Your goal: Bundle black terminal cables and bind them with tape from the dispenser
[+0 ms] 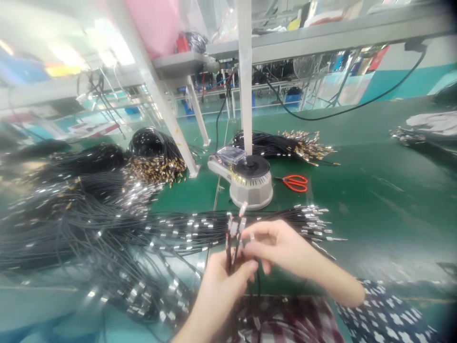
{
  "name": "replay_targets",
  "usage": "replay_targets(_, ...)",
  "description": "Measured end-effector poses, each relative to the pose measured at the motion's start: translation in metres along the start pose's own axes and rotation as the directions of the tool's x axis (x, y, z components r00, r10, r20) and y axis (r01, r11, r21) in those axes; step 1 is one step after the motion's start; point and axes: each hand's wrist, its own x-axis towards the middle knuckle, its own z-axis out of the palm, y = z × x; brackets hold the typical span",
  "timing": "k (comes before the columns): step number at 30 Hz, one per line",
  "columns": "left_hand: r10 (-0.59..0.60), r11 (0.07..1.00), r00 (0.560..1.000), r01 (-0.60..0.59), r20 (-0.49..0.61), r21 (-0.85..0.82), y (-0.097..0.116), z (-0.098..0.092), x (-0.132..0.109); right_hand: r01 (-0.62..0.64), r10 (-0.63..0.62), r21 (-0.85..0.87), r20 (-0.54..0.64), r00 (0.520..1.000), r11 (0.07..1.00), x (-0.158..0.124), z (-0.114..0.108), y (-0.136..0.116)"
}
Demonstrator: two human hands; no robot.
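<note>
My left hand (223, 281) is closed round a small bunch of thin black cables (232, 238), held upright with their silver connector ends pointing up. My right hand (278, 245) pinches at the same bunch from the right, fingers pressed on the connector tips. Both hands hover just above the near edge of the green table (374, 190), over my lap. A row of similar black cables with metal ends (200, 228) lies across the table right behind the hands.
A grey tape dispenser (246, 178) stands behind the hands, with red scissors (295, 183) to its right. Heaps of black cables (89, 205) fill the left; another bundle (285, 145) lies at the back. White frame posts (244, 76) rise from the table.
</note>
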Motion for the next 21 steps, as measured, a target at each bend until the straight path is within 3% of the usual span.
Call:
replay_targets(3,0.022,0.999,0.999,-0.023,0.044,0.034,-0.002,0.0,0.002,0.033,-0.032,-0.022,0.041,0.999,0.999,0.001,0.002,-0.001)
replay_targets(7,0.131,0.991,0.991,-0.13,-0.031,0.014,-0.006,0.0,0.005,0.061,-0.05,0.202,-0.061,0.997,0.977,0.01,0.007,0.007)
replay_targets(9,0.095,0.991,0.994,-0.099,-0.05,-0.09,-0.008,-0.002,0.007,0.058,-0.032,0.306,-0.088,0.996,0.95,0.019,0.004,0.008)
replay_targets(14,-0.013,0.935,0.994,-0.026,-0.107,-0.355,-0.013,-0.007,0.01,0.106,0.059,0.482,-0.313,0.948,0.87,0.061,-0.015,0.001)
replay_targets(21,-0.001,0.907,0.999,-0.02,-0.049,-0.42,-0.02,-0.012,0.011,0.031,0.194,0.644,-0.277,0.941,0.765,0.111,-0.02,-0.01)
